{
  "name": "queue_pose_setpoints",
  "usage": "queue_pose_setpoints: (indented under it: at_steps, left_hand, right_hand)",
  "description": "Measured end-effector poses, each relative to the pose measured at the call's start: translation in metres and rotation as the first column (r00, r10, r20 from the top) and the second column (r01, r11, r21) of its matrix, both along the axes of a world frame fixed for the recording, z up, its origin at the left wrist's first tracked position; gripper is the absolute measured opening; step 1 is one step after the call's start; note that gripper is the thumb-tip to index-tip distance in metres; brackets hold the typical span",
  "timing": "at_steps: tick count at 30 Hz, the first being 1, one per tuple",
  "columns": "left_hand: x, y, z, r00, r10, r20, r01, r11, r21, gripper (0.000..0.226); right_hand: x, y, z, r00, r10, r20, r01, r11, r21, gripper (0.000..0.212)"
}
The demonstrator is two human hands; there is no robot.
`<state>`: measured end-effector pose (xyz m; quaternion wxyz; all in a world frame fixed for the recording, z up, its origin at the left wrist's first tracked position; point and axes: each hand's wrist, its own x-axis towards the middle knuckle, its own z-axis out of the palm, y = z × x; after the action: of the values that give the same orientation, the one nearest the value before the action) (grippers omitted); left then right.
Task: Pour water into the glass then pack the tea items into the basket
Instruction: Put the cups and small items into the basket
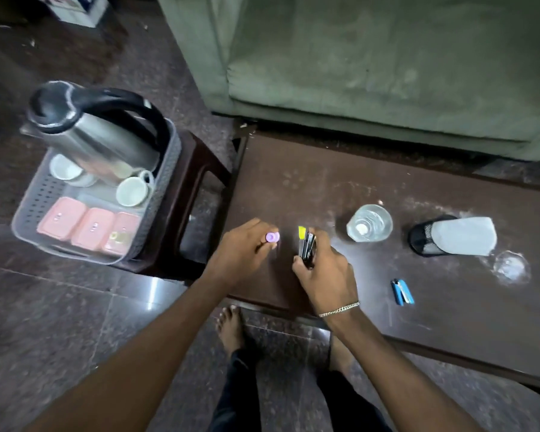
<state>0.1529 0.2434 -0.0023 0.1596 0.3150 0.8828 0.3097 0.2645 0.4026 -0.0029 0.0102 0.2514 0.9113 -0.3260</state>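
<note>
The glass [369, 223] stands on the dark table [418, 307] with clear water in it, just right of my right hand. The basket [166, 194], a grey plastic one with perforated walls, sits on a dark stool [200, 169] to the left of the table. In it the steel kettle [97, 135] with its black handle leans at the far end, two white cups [133, 191] lie beside and under it, and three pink lidded boxes [89, 227] stand in a row along the near wall.

My left hand [242, 249] rests at the table's left edge, fingers curled round a small lilac-ended item [272, 237], perhaps a marker; I cannot tell more of it. My right hand [323, 269] is closed on a bundle of pens [306, 246], one with a yellow end, held upright against the tabletop. A chain bracelet [340, 309] is on that wrist.

Further right a black mesh pen holder [424, 235] lies on its side, with a pale cloth or paper [463, 236] over it. A blue stapler [402, 291] lies near the front of the table, well apart from the glass. Behind the table is a green sofa [387, 73].
</note>
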Motion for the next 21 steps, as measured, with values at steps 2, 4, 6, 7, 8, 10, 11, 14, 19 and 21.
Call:
queue_pose_setpoints:
  at_steps: [2, 4, 6, 7, 8, 10, 11, 14, 19, 21]
  left_hand:
    - [-0.016, -0.034, 0.013, 0.999, 0.052, -0.006, -0.052, 0.999, 0.014, 0.015]
    - [-0.033, -0.072, 0.022, 0.994, 0.109, 0.003, -0.11, 0.994, 0.021, 0.018]
    - [-0.048, -0.106, 0.029, 0.986, 0.165, -0.018, -0.165, 0.986, 0.02, 0.021]
    - [-0.057, -0.13, 0.032, 0.98, 0.195, -0.029, -0.195, 0.981, 0.015, 0.021]
    - [-0.063, -0.148, 0.034, 0.975, 0.217, -0.044, -0.217, 0.976, 0.006, 0.022]
    - [-0.073, -0.18, 0.036, 0.966, 0.247, -0.074, -0.249, 0.969, -0.011, 0.022]
    - [-0.079, -0.196, 0.036, 0.963, 0.257, -0.087, -0.26, 0.965, -0.023, 0.022]
    - [-0.098, -0.245, 0.031, 0.95, 0.292, -0.11, -0.299, 0.953, -0.049, 0.023]
    - [-0.119, -0.301, 0.016, 0.925, 0.37, -0.085, -0.378, 0.918, -0.119, 0.027]
    - [-0.127, -0.315, 0.011, 0.919, 0.388, -0.064, -0.393, 0.908, -0.145, 0.024]
  right_hand:
    - [-0.024, -0.025, 0.012, 0.999, 0.033, -0.016, -0.033, 0.999, -0.029, 0.053]
    - [-0.049, -0.053, 0.023, 0.996, 0.082, -0.025, -0.083, 0.995, -0.062, 0.056]
    - [-0.07, -0.08, 0.032, 0.989, 0.133, -0.059, -0.138, 0.986, -0.092, 0.057]
    - [-0.084, -0.098, 0.037, 0.983, 0.165, -0.079, -0.173, 0.98, -0.1, 0.057]
    - [-0.094, -0.113, 0.04, 0.977, 0.189, -0.094, -0.199, 0.974, -0.108, 0.056]
    - [-0.111, -0.138, 0.045, 0.966, 0.226, -0.122, -0.241, 0.963, -0.123, 0.055]
    - [-0.12, -0.151, 0.046, 0.962, 0.241, -0.126, -0.256, 0.958, -0.127, 0.055]
    - [-0.146, -0.195, 0.047, 0.948, 0.286, -0.142, -0.303, 0.946, -0.117, 0.054]
    - [-0.183, -0.254, 0.036, 0.918, 0.381, -0.108, -0.389, 0.919, -0.062, 0.058]
    - [-0.197, -0.275, 0.03, 0.903, 0.421, -0.088, -0.425, 0.904, -0.038, 0.056]
